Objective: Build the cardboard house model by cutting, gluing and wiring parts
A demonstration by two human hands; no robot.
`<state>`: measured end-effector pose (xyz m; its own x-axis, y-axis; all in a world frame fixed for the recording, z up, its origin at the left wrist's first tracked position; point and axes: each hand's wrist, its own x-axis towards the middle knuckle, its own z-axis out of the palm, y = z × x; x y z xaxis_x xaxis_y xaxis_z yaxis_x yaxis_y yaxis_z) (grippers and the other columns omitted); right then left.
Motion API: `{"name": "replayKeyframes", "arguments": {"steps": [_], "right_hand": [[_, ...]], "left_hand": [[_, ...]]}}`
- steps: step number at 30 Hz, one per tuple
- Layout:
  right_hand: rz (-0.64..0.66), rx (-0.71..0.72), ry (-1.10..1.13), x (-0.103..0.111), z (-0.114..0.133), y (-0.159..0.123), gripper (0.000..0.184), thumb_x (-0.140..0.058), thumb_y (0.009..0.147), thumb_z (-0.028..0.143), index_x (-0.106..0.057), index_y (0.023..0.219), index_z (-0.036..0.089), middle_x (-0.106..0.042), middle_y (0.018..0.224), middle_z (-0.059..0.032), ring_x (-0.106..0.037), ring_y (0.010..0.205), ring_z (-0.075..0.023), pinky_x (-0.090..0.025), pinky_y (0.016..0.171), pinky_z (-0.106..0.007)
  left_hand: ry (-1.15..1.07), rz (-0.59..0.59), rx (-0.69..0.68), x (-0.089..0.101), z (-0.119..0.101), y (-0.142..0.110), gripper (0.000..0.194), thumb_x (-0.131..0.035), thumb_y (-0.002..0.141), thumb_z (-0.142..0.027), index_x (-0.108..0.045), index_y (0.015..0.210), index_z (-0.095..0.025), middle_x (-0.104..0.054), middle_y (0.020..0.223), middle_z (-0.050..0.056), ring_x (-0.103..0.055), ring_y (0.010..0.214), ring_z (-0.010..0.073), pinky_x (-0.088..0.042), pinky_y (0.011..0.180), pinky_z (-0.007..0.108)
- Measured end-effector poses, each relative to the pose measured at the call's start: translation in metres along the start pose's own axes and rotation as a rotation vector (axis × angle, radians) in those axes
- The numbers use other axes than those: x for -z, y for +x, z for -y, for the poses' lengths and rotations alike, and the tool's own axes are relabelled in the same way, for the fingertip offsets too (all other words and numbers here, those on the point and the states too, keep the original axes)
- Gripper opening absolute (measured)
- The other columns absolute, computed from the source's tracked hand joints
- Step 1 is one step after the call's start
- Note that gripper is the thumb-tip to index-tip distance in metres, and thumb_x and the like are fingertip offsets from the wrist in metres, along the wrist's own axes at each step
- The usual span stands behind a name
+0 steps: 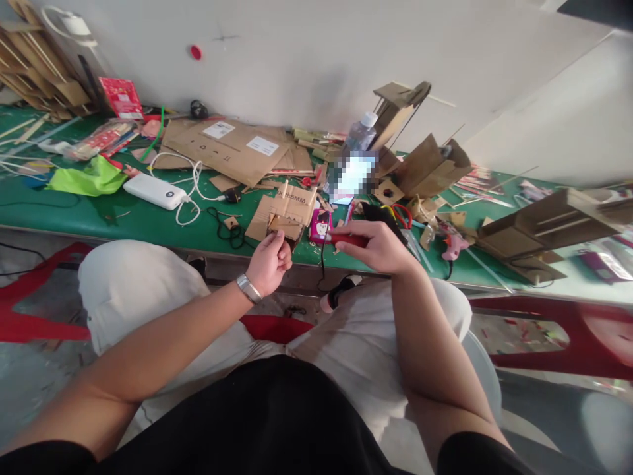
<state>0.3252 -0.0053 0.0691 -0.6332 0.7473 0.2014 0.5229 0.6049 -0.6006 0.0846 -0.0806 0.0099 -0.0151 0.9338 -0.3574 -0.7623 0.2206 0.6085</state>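
My left hand [271, 262], with a silver watch at the wrist, pinches the lower edge of a small cardboard piece [287, 227] near the table's front edge. Printed cardboard [295, 196] with a rolled or folded side stands just behind it; whether the two are joined I cannot tell. My right hand [378, 247] is closed around a slim red-handled tool [352, 240], which points left toward the cardboard. Its tip is too small to make out. A pink-purple packet with a cartoon figure [320, 225] lies between the hands, and a black cord hangs by the tool's end.
Behind the hands, a lit phone [353, 177] leans by a plastic bottle [362, 132]. A white power bank [154, 191] with cables and flat cardboard [232, 148] lie left. On the right are a pink glue gun [453, 244], scissors [401, 216] and cardboard structures [539, 231].
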Motion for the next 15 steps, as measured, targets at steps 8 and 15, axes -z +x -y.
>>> {"name": "replayKeyframes", "arguments": {"steps": [8,15], "right_hand": [[-0.155,0.174,0.033,-0.031,0.023,0.003,0.03,-0.079,0.093,0.038,-0.083,0.118,0.023,-0.083,0.113,-0.0092,-0.078,0.102,-0.0265,-0.063,0.096,-0.042],[-0.471,0.261,-0.125,-0.049,0.035,-0.001,0.011,-0.079,0.097,0.032,-0.083,0.106,0.026,-0.079,0.111,-0.0092,-0.078,0.097,-0.025,-0.067,0.091,-0.042]], "left_hand": [[0.022,-0.018,0.01,-0.005,0.0,-0.002,0.055,-0.087,0.096,-0.046,-0.041,0.076,-0.021,-0.036,0.054,-0.01,-0.028,0.044,0.0057,-0.021,0.045,0.019],[0.005,0.017,-0.003,-0.002,0.003,0.001,0.055,-0.081,0.101,-0.043,-0.039,0.073,-0.02,-0.037,0.052,-0.009,-0.027,0.043,0.0055,-0.021,0.045,0.02]]}}
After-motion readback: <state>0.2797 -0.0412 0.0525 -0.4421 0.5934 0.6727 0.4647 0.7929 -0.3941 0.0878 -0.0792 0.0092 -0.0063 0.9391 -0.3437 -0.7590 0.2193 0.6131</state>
